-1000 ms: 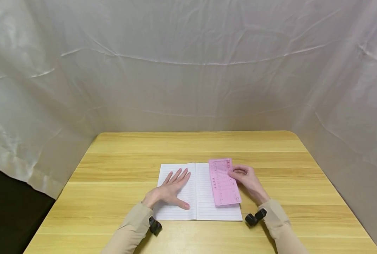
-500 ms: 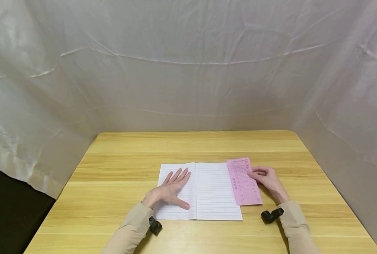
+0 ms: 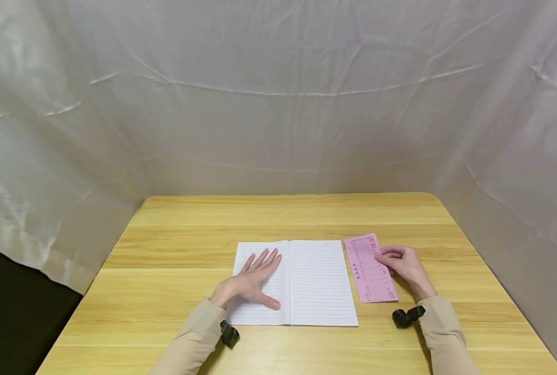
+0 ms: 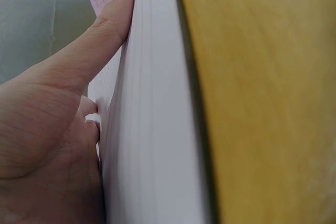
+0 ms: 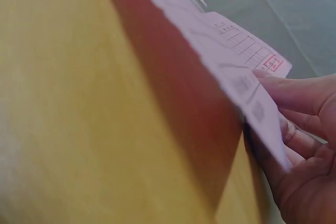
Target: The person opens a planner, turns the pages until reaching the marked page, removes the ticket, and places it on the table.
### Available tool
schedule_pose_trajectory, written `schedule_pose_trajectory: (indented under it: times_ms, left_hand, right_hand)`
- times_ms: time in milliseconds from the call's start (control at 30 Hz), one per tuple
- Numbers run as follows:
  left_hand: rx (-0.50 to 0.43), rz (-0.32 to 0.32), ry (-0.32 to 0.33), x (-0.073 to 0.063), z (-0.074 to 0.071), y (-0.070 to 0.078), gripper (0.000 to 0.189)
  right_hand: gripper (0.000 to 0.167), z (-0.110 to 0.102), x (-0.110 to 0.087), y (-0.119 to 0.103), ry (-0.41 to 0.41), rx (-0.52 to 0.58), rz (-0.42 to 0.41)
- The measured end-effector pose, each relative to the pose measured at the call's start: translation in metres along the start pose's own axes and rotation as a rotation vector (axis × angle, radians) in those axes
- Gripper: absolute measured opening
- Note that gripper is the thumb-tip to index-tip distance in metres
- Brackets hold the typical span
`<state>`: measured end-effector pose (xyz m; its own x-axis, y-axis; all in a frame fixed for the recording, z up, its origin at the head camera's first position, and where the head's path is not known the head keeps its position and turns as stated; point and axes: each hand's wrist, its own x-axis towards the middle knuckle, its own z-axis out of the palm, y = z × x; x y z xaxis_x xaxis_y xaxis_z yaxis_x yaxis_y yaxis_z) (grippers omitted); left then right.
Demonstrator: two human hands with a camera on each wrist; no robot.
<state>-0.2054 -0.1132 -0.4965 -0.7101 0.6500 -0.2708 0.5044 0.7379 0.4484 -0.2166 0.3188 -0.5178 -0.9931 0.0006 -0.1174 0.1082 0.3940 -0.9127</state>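
An open lined notebook lies flat on the table, its ruled pages facing up. My left hand rests spread on the left page, fingers straight and thumb out toward the spine. To the right of the notebook is a pink printed slip with a small red stamp box at its top. My right hand pinches the slip's right edge between thumb and fingers. In the right wrist view the pink slip is lifted off the wood and casts a reddish shadow beneath it.
The wooden table extends around the notebook on all sides. A pale curtain hangs behind and at both sides. Each wrist wears a small black camera, one of them the right wrist camera.
My right hand has carried the pink slip rightward, from over the right page to beside the notebook. My left hand has stayed in place.
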Motion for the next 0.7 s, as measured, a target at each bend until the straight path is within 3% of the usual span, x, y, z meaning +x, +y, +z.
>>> schedule_pose_trajectory:
  times_ms: [700]
  left_hand:
    - [-0.005, 0.008, 0.001, -0.0010, -0.0002, 0.0004, 0.123]
  right_hand:
    - [0.027, -0.0007, -0.0050, -0.0091, 0.061, -0.273, -0.029]
